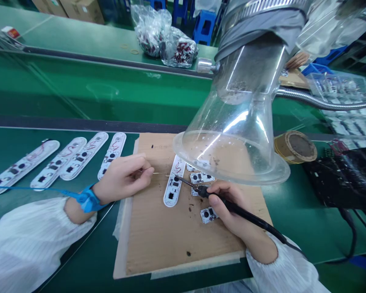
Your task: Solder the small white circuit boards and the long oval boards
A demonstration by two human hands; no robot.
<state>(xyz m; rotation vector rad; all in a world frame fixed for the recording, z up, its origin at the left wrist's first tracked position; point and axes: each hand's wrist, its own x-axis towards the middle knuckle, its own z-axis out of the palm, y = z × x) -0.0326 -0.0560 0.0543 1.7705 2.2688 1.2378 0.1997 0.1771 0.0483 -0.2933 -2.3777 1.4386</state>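
Note:
My right hand [228, 203] is closed round a black soldering iron [238, 209], whose tip rests at the middle of a long white circuit board [173, 189] with rounded ends. In my left hand [126, 177] a thin solder wire [160, 173] is pinched, its free end reaching toward the iron's tip. Whether wire and tip touch is too small to tell. Small white circuit boards [202, 177] lie beside the long board, partly behind the iron, and another small board [208, 215] sits near my right fingers. All lie on a cardboard sheet [158, 252]. A blue strap [90, 198] circles my left wrist.
Several long white boards [83, 156] lie at the left. A clear fume hood [232, 134] hangs low over the cardboard's far right. To the right are a round tin [295, 147] and a black panel [347, 177]. Another person's hand [297, 60] shows at back right.

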